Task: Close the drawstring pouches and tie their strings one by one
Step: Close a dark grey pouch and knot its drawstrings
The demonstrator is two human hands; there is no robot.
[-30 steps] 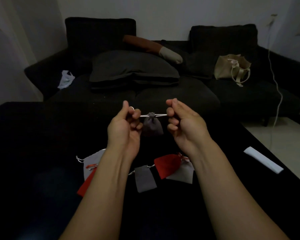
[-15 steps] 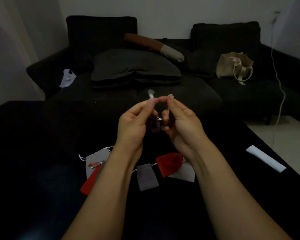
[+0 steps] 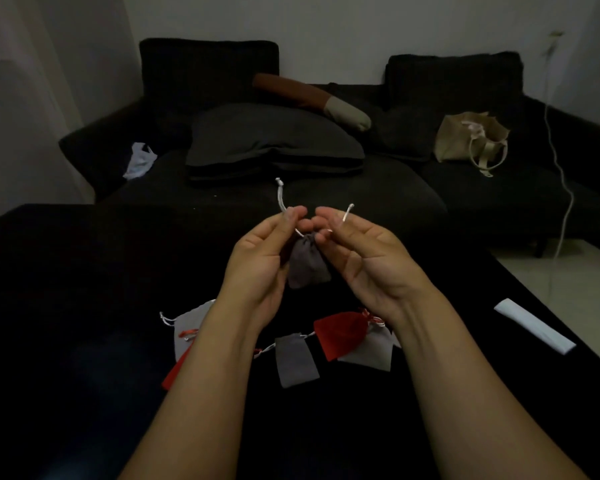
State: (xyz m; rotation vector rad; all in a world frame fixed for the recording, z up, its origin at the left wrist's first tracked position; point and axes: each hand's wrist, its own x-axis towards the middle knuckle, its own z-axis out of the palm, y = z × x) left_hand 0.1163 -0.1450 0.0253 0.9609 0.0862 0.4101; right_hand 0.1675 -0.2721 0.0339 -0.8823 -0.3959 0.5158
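Note:
A small dark grey pouch (image 3: 307,263) hangs cinched between my hands above the black table (image 3: 84,306). My left hand (image 3: 260,261) pinches its left white string (image 3: 280,197), whose knotted end stands upward. My right hand (image 3: 364,258) pinches the right white string (image 3: 347,213), its end poking up past my fingers. On the table below lie a grey pouch (image 3: 296,360), a red pouch (image 3: 340,332) overlapping a light grey pouch (image 3: 373,351), another light grey pouch (image 3: 191,323) and a red pouch (image 3: 175,374) partly hidden by my left forearm.
A folded white paper (image 3: 534,329) lies at the table's right edge. Behind the table stands a dark sofa (image 3: 326,188) with a large cushion (image 3: 274,140), a beige tote bag (image 3: 471,140) and a white plastic bag (image 3: 140,160). A white cable (image 3: 567,195) hangs at the right.
My hands first came together from a taut sideways pull, then parted slightly. The string ends now point upward and the pouch hangs in plain sight between my palms.

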